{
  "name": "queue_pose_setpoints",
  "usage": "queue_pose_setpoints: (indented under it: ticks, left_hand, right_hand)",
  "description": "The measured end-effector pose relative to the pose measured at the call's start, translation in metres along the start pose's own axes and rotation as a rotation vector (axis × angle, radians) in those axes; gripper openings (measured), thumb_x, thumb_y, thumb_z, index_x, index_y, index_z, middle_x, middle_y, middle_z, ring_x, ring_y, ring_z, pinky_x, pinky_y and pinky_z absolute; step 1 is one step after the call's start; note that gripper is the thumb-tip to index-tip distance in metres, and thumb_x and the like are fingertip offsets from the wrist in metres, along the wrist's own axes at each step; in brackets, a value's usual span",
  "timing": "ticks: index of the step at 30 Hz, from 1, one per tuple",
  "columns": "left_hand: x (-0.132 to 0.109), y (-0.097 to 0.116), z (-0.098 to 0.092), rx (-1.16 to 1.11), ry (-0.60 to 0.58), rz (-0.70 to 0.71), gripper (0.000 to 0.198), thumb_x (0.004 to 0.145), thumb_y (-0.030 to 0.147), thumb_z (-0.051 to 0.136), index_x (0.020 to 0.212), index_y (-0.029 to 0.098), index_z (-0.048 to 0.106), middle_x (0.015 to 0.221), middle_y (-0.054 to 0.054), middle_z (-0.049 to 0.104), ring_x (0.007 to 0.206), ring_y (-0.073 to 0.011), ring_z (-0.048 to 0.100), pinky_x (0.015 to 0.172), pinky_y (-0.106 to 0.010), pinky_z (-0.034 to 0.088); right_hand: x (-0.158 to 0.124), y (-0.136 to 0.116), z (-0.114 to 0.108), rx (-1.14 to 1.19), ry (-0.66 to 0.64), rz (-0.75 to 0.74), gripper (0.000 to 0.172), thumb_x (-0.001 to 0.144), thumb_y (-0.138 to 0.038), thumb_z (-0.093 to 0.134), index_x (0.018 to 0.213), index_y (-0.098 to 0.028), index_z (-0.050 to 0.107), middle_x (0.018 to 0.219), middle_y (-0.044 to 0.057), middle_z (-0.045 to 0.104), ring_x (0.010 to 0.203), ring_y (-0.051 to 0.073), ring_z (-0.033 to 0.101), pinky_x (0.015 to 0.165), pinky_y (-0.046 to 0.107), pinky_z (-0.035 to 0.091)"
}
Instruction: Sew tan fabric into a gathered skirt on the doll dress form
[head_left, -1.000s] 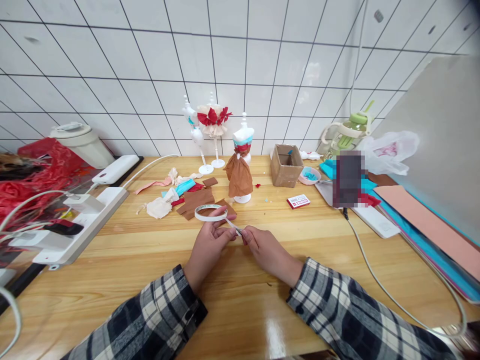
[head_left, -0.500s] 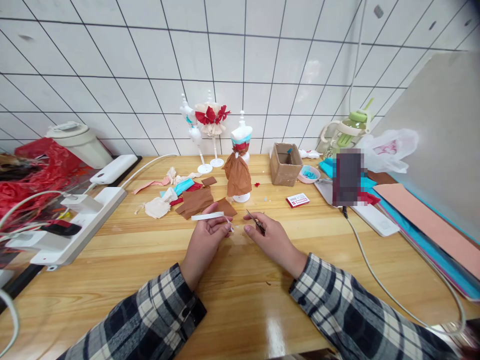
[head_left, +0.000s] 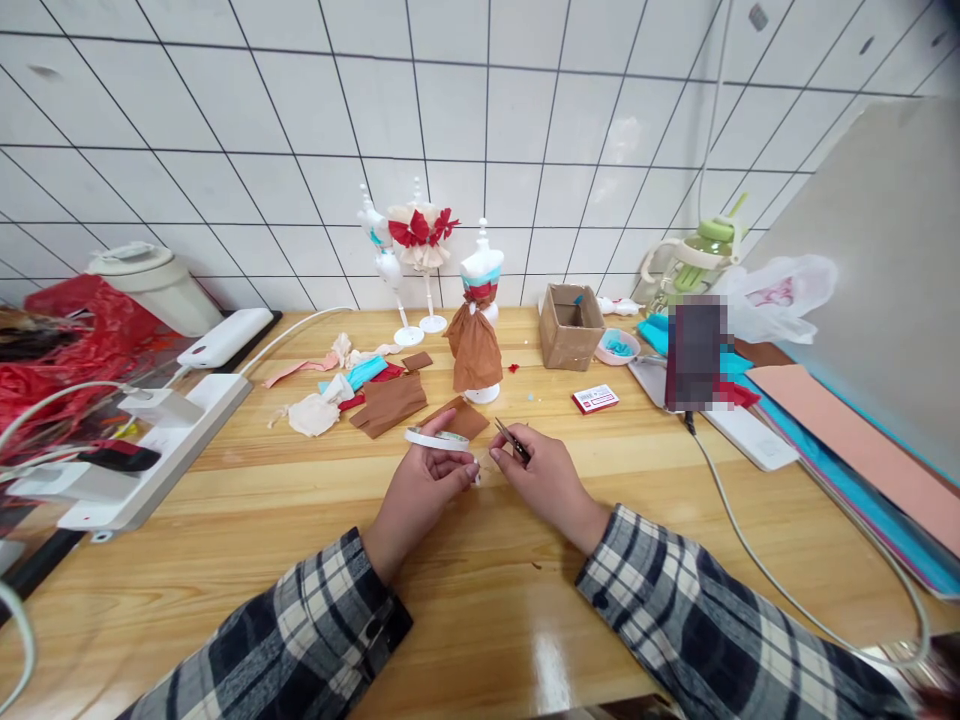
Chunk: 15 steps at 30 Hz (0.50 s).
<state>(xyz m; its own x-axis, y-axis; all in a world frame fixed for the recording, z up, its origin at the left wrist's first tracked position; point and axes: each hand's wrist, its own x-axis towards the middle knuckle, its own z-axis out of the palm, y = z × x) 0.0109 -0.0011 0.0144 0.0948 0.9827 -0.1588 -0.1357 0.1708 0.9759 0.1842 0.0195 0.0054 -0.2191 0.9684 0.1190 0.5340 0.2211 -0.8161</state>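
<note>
My left hand is closed on a narrow roll of white tape, which rings its index finger. A short loose end sticks out at the fingertips, near the thumb. Between the thumb and fingers of my right hand are small scissors, their dark points directed up and left. The two hands face each other just above the table, a small gap apart. Behind them stands a mini dress form wearing a brown crepe-paper skirt and a blue and red bodice.
Brown paper pieces and colored scraps lie left of the dress form. Two more dress forms stand by the wall. To the right are a cardboard box, a small red-and-white box and a blurred phone. A power strip lies left.
My left hand has turned the tape roll, so its ring now shows more from above, and has shifted slightly right. The right hand with the scissors has barely moved.
</note>
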Motion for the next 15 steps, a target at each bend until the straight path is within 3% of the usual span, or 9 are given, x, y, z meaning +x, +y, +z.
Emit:
queue_pose_setpoints:
  ticks: [5,10,15]
  left_hand:
    - [-0.0008,-0.0006,0.0000,-0.007,-0.004,0.014,0.088,0.067,0.022,0.076,0.142,0.018,0.029,0.078,0.002,0.062,0.070,-0.0115,0.060,0.069,-0.024,0.049]
    - [0.0008,0.0006,-0.0020,0.022,0.013,0.046,0.088,0.068,0.023,0.075,0.143,0.022,0.027,0.092,-0.002,0.065,0.065,-0.0102,0.059,0.063,-0.024,0.048]
    - [0.0025,0.0010,-0.0028,0.023,0.038,0.044,0.084,0.068,0.027,0.075,0.140,0.019,0.033,0.083,-0.001,0.065,0.067,-0.0132,0.060,0.059,-0.023,0.046]
  right_hand:
    - [0.0006,0.0003,0.0000,0.001,-0.008,0.010,0.014,0.083,-0.031,0.055,0.085,-0.019,0.063,0.061,-0.004,0.055,0.053,0.011,0.045,0.052,0.022,0.034]
    - [-0.0001,-0.0005,-0.0001,0.005,-0.010,0.003,0.015,0.083,-0.031,0.055,0.086,-0.020,0.064,0.061,-0.004,0.055,0.053,0.010,0.045,0.052,0.022,0.034]
    - [-0.0003,-0.0009,-0.0005,0.015,-0.017,0.007,0.014,0.082,-0.031,0.055,0.086,-0.020,0.063,0.061,-0.004,0.055,0.053,0.011,0.045,0.052,0.022,0.034]
